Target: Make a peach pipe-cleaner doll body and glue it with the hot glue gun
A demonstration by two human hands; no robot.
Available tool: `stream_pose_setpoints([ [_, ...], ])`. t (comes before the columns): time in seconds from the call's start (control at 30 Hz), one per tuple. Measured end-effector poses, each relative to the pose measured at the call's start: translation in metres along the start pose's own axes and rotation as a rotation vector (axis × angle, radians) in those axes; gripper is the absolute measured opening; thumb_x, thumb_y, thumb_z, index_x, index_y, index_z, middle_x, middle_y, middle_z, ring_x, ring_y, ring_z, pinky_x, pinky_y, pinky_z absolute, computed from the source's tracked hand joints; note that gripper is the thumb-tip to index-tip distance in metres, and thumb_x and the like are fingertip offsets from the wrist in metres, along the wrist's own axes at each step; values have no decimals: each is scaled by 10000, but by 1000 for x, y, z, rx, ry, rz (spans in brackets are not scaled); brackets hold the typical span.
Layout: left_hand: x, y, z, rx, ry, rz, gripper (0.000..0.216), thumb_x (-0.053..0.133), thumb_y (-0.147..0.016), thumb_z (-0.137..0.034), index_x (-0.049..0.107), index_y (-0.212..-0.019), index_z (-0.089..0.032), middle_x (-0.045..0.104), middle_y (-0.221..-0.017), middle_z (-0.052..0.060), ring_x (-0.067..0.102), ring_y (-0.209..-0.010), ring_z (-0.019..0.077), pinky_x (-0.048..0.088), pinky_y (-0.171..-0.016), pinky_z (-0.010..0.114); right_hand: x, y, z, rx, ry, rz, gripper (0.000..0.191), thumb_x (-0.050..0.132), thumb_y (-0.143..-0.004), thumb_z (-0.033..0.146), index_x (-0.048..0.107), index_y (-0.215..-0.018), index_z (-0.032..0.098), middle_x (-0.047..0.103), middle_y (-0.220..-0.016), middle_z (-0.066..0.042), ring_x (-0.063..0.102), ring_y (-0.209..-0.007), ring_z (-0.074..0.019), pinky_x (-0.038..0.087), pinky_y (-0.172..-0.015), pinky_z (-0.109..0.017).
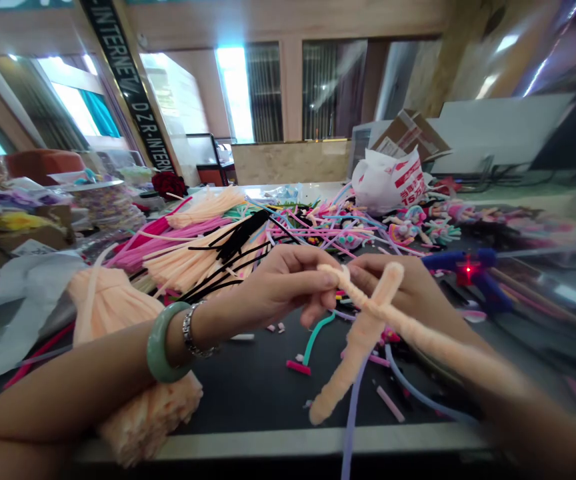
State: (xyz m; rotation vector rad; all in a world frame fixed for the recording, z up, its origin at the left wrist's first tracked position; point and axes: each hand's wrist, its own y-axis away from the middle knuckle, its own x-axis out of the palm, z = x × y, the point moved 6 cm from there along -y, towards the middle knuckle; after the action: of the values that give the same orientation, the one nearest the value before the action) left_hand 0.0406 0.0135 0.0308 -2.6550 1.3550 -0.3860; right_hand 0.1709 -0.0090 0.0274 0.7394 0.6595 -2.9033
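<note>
Our left hand point(291, 277) pinches a peach chenille stem point(413, 325).
It runs right and near; our right hand's point(417, 285) grip we cannot tell.

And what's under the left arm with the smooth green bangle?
A thick bundle of peach fuzzy stems pokes out on both sides of the left forearm. The arm covers the bundle's middle, so that part can't be seen.
</note>
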Motion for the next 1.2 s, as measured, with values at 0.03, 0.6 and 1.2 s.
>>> stream_pose_setpoints([
  [0.03,-2,-1,-2,46,24,-47,119,628,-803,-222,642,-778,-107,617,-580,-16,444,-354,7,339,-383,135,7,2,-1,-8,-49,20,188,546,-806,230,603,-641,163,507,-565,22,415,-525,-95,310,-473,-222],
  [0.6,-15,-4,-21,407,-325,-341,89,635,-798,-221,640,-798,-133,608,-623,-27,474,-445,24,387,-414,131,71,25,-5,224,-872,607,207,515,-893,350,480,-776,182,562,-613,37,479,-492,-73,321,-477,-206],
  [1.2,-28,-5,-7,209,-193,-427,119,651,-763,-225,614,-725,-119,619,-593,-14,596,-502,82,522,-491,196,-30,12,-14,-5,121,-457,247,526,-818,261,556,-592,165,435,-486,45,378,-456,-81,286,-443,-227],
])
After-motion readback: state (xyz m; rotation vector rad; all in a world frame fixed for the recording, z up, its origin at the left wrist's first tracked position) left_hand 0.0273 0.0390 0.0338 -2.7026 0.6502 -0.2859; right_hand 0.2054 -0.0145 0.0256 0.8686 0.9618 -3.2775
